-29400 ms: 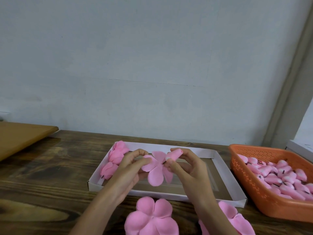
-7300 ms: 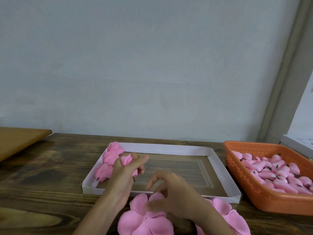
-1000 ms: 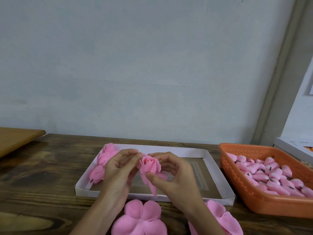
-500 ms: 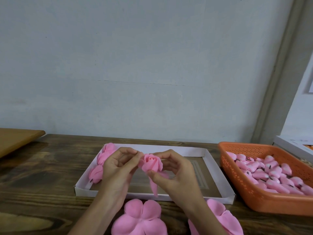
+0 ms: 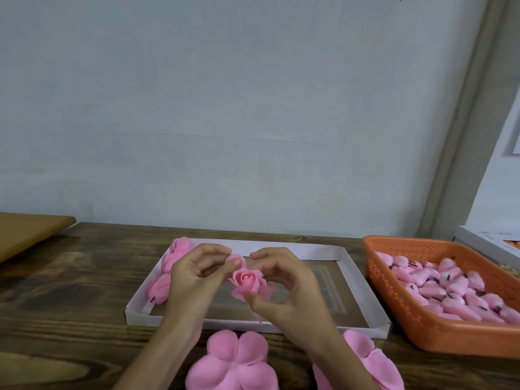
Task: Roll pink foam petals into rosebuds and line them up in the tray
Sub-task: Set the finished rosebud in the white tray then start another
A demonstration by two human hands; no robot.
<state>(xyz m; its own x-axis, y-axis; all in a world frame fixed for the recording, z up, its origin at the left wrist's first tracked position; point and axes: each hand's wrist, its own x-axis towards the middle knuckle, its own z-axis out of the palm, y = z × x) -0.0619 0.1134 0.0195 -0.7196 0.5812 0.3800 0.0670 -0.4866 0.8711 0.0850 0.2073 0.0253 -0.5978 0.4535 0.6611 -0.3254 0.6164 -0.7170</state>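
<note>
A pink foam rosebud [image 5: 247,280] is held above the white cardboard tray [image 5: 363,288], its rolled centre facing me. My left hand [image 5: 194,280] pinches an outer petal at the bud's upper left. My right hand [image 5: 289,294] grips the bud's base from the right and below, thumb under it. Finished pink rosebuds [image 5: 168,266] lie in a row along the tray's left wall. Flat pink petal cut-outs lie on the table in front of the tray: one stack [image 5: 233,361] near centre, another stack [image 5: 374,361] partly hidden by my right forearm.
An orange plastic basket [image 5: 399,311] full of small pink foam buds stands to the right of the tray. The dark wooden table [image 5: 64,305] meets a pale wall behind. A light brown board [image 5: 25,235] lies at the far left, a white box [image 5: 489,243] at far right.
Over the last second the bud has tipped so its centre faces me, and my left fingers have moved onto an outer petal. Earlier my right hand took a petal cut-out from the table.
</note>
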